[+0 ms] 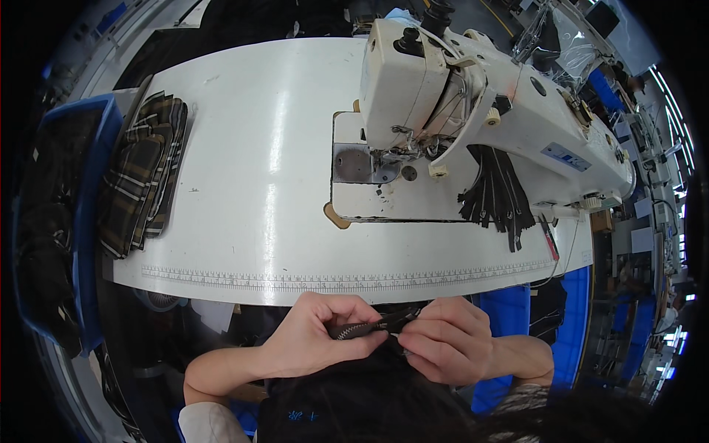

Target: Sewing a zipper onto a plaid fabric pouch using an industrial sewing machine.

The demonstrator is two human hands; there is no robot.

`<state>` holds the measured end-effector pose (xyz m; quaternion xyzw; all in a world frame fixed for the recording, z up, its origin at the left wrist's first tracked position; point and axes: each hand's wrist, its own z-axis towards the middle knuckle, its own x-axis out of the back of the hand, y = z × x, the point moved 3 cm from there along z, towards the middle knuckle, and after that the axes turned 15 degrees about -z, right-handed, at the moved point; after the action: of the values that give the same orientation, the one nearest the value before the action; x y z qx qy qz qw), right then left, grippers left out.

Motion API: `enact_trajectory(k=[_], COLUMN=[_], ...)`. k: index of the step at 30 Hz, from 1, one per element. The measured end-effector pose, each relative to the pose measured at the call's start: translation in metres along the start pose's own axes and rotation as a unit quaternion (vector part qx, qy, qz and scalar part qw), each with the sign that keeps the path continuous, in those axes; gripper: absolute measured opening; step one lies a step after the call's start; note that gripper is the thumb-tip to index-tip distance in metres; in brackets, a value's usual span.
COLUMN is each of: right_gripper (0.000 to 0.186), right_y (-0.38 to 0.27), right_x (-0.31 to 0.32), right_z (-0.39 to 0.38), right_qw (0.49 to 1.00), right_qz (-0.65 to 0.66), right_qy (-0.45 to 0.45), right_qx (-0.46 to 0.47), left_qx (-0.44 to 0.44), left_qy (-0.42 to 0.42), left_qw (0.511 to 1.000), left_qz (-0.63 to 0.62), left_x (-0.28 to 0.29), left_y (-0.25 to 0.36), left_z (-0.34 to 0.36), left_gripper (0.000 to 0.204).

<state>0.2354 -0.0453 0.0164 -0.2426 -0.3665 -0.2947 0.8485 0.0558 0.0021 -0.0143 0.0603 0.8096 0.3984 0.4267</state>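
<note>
Down below tabletop edge, left hand and right hand together, both pinched dark zipper; slider alignment step, calling for steady fingertip grip.

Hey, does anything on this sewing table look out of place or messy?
Nothing looks damaged or spilled. A bundle of black zippers lies loose under the sewing machine arm, ends trailing past the machine bed. The plaid fabric stack overhangs the table's left edge.

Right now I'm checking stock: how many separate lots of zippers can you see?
2: one zipper pinched between the left hand and right hand below the table edge, and a dark zipper bundle by the sewing machine. More may be hidden.
</note>
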Motion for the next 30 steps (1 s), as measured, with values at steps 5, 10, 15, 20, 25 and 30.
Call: enact_trajectory(k=[5,10,15,20,25,30], right_gripper=[0.014,0.014,0.017,0.015,0.004,0.015], right_y=[-0.009,-0.012,-0.008,-0.007,-0.006,-0.003], right_x=[0.003,-0.001,0.001,-0.001,-0.001,0.000], right_z=[-0.003,-0.005,-0.002,-0.002,0.000,0.005], right_qw=[0.983,0.909,0.893,0.905,0.966,0.993], right_qz=[-0.141,-0.282,-0.276,-0.260,-0.154,-0.069], right_qy=[0.029,0.050,-0.003,-0.009,-0.002,0.004], right_qx=[0.115,0.302,0.356,0.337,0.205,0.100], left_qx=[0.005,0.024,0.060,0.047,0.023,0.011], left_qy=[0.002,-0.005,0.013,0.024,0.022,0.032], left_qw=[1.000,1.000,0.998,0.999,0.999,0.999], left_qz=[-0.006,-0.017,-0.019,-0.012,0.015,0.021], left_x=[0.000,0.000,0.003,0.003,0.003,0.001], left_y=[0.000,-0.004,-0.001,-0.002,0.001,-0.001], left_z=[0.000,0.002,0.001,0.001,0.000,-0.001], left_gripper=[0.010,0.006,0.008,0.010,0.008,0.008])
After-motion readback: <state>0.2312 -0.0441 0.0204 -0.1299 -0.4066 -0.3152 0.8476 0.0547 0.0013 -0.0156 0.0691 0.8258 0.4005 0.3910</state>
